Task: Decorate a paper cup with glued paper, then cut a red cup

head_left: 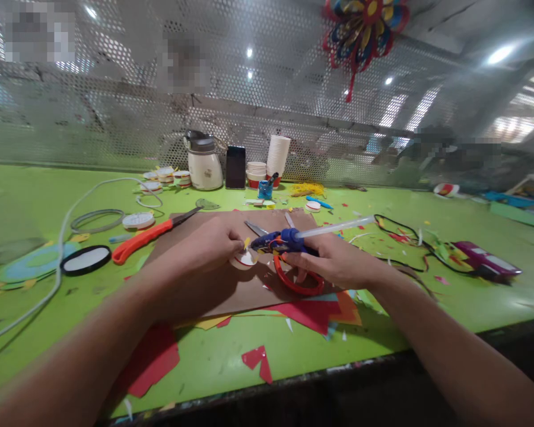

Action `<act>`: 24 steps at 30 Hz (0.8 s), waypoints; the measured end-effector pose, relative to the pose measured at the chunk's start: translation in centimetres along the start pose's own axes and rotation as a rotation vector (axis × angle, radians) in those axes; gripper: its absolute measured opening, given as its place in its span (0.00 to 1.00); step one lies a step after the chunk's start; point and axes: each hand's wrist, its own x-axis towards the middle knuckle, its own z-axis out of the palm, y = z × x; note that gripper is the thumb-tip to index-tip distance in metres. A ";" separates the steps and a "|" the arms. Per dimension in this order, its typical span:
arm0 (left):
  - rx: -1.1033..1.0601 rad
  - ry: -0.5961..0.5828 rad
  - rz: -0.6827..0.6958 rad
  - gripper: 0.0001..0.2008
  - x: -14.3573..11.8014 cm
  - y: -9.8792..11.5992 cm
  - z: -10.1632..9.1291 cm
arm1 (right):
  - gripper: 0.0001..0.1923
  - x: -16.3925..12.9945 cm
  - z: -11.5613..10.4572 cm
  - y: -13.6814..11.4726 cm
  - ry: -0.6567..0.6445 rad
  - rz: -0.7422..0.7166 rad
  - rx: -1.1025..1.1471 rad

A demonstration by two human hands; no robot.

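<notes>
Two bare forearms, left hand (204,246) and right hand (333,261), no sleeves.

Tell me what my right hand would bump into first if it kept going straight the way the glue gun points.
Probably the small white paper disc pinched in the left hand: the right hand aims the blue glue gun leftward, nozzle almost at it. Depth is hard to judge.

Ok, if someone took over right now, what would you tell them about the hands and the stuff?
Left hand: fingers pinch a small white paper disc over the brown card.
Right hand: grips the blue glue gun, nozzle aimed at the disc, glue stick poking out behind.
A red ring lies under the right hand; orange-handled scissors lie to the left.
Done: some finished discs sit by the jug.
Left: whether glue is on this disc cannot be told.
</notes>
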 end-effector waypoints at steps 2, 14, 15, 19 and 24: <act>0.010 0.004 -0.005 0.10 0.1 -0.1 0.0 | 0.17 0.0 0.0 -0.1 -0.012 0.033 0.028; -0.015 0.047 -0.019 0.09 0.3 0.0 0.3 | 0.15 -0.1 0.3 -0.2 0.024 0.073 -0.012; -0.019 0.043 -0.016 0.09 0.3 0.2 0.3 | 0.14 -0.1 0.3 -0.1 0.034 0.059 -0.032; -0.007 0.042 -0.047 0.10 0.0 1.0 0.3 | 0.13 0.0 0.4 0.2 0.071 0.005 -0.084; -0.018 0.060 -0.040 0.11 0.0 1.1 0.4 | 0.13 0.0 0.6 0.2 0.090 -0.002 -0.082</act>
